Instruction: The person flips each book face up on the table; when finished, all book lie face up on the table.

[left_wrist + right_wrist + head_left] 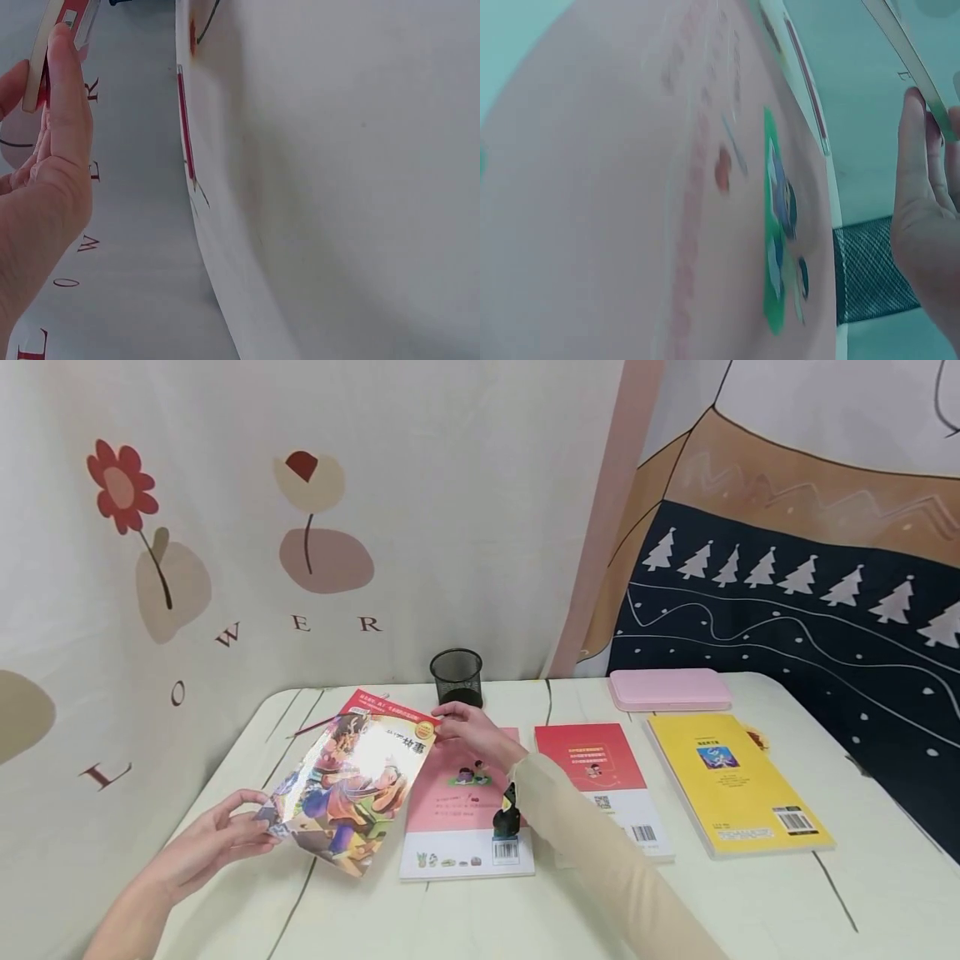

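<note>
"While 2 hands are up over the table [465, 918], what've they got btwn them?"

"1 glossy book [360, 785], pic cover showing, tilted, held clear of the tabletop, just L of the pink book [453, 806]."

"Fingers?"

"L hand [217, 839] pinches the lower L corner, thumb vs. fingers. R hand [480, 732] pinches the upper R corner, same way."

"Other books, qty?"

"3, all lying flat in a row, L to R: pink book, red-&-white book [603, 785], yellow book [738, 789]. W/ the held one, 4."

"Misc.?"

"1 black mesh cup [457, 675], just behind R hand; 1 pink case [670, 690], behind the yellow book; 1 red pencil [185, 124], at the table's far edge, L side. Plus 1 small orange thing [757, 739] poking out by the yellow book, can't tell what."

"Backdrop?"

"Pale cloth [465, 510] w/ 2 flowers [120, 489]; dark cloth [787, 647] w/ 8 white trees [798, 577] in view."
</note>
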`<move>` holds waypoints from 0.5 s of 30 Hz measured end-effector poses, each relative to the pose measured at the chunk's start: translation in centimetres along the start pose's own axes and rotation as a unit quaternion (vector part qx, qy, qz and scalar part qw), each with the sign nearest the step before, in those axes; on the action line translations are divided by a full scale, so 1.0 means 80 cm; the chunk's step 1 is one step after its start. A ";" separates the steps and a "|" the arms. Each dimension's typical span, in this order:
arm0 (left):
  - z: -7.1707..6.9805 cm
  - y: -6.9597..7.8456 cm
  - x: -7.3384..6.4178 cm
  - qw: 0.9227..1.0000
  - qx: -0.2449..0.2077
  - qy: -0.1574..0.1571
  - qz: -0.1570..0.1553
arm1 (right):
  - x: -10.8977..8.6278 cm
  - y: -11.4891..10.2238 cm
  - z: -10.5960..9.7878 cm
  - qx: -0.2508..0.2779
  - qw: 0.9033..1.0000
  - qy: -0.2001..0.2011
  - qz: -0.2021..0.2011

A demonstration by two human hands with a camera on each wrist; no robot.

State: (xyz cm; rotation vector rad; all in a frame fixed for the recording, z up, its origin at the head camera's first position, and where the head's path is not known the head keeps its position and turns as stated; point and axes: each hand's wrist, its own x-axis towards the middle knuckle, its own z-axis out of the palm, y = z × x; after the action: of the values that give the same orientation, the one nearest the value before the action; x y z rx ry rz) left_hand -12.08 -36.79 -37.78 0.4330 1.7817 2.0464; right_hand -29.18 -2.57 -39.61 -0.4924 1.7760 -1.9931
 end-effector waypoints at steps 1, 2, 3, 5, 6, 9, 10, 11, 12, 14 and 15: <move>0.000 0.000 -0.001 1.000 0.004 -0.002 0.002 | 0.000 0.001 0.003 0.006 1.000 0.009 -0.001; -0.001 0.000 -0.002 1.000 0.007 -0.006 0.005 | 0.001 0.002 0.006 0.011 1.000 0.017 -0.003; -0.001 -0.001 -0.003 1.000 0.010 -0.008 0.008 | 0.001 0.003 0.009 0.016 1.000 0.024 -0.006; -0.001 -0.002 -0.005 1.000 0.014 -0.010 0.009 | 0.003 0.005 0.016 0.026 0.999 0.043 -0.012; -0.002 -0.002 -0.006 1.000 0.016 -0.010 0.006 | 0.004 0.005 0.020 0.029 0.998 0.053 -0.015; -0.003 -0.004 -0.009 1.000 0.017 -0.002 -0.010 | 0.009 0.007 0.033 0.047 0.996 0.075 -0.028; -0.004 -0.005 -0.011 1.000 0.019 0.000 -0.016 | 0.011 0.008 0.036 0.050 0.995 0.084 -0.029; -0.004 -0.006 -0.012 1.000 0.022 0.002 -0.021 | 0.012 0.008 0.040 0.055 0.994 0.090 -0.032; -0.005 -0.007 -0.013 0.999 0.024 0.004 -0.027 | 0.013 0.009 0.044 0.059 0.993 0.095 -0.033; -0.006 -0.008 -0.017 0.999 0.032 0.004 -0.036 | 0.016 0.011 0.050 0.066 0.992 0.102 -0.038; -0.006 -0.009 -0.019 0.998 0.037 0.004 -0.040 | 0.017 0.012 0.053 0.063 0.992 0.103 -0.040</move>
State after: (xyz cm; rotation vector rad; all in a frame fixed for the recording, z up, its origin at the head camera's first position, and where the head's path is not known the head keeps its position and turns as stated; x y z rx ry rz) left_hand -10.94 -37.83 -38.50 0.3692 1.8547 1.9350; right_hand -28.03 -6.96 -40.08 -0.3310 1.7568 -2.2675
